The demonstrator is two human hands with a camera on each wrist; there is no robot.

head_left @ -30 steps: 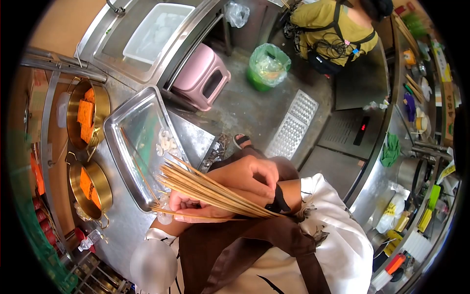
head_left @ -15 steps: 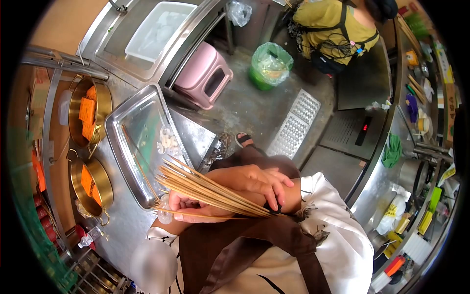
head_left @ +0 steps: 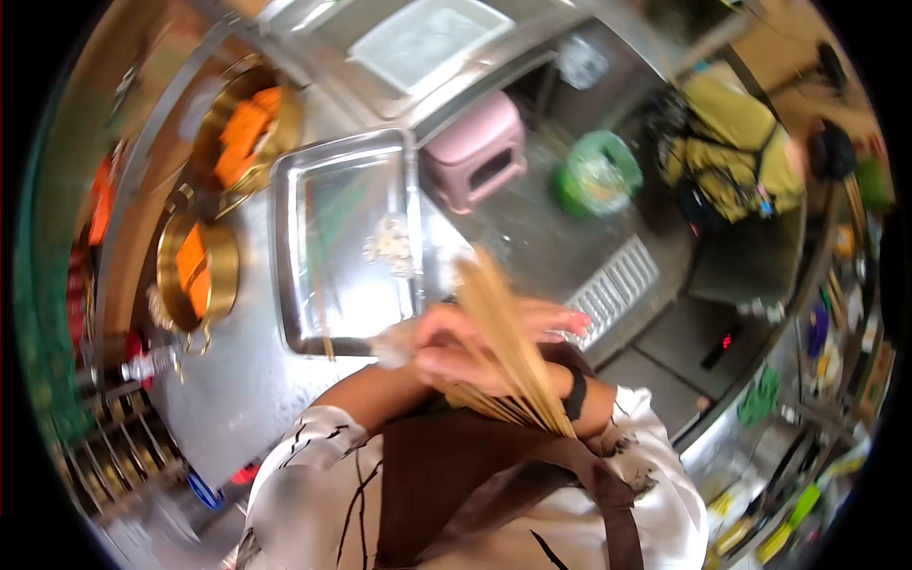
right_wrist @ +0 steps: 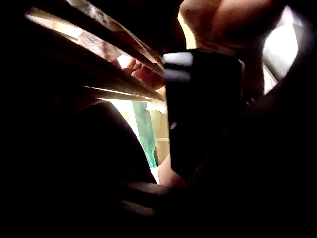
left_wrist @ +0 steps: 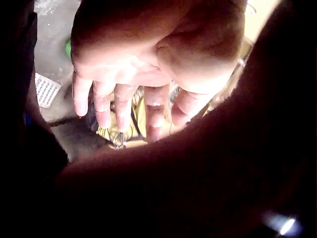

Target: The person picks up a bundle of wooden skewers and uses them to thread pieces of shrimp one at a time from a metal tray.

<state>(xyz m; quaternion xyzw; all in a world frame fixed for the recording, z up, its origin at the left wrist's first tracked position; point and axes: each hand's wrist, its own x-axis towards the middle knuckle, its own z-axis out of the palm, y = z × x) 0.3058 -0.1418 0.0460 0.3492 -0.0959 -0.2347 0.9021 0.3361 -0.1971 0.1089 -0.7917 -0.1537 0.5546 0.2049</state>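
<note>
Gripping firmly, my right hand (head_left: 456,353) had its fingers curled round a bundle of thin wooden sticks (head_left: 510,328), blurred, up over my brown apron (head_left: 432,480), just off the steel tray's (head_left: 283,275) near right corner! My left hand (left_wrist: 141,67) stretched out beyond the bundle, palm bare, fingers released and parted. Inside the tray, white pieces (head_left: 391,247), too smeared to name, lay by its right edge; loose sticks (head_left: 324,313) poked over the near one. Along the tabletop's (head_left: 223,399) left edge, two brass-coloured pots (head_left: 224,280) held orange slabs (head_left: 193,266)!
</note>
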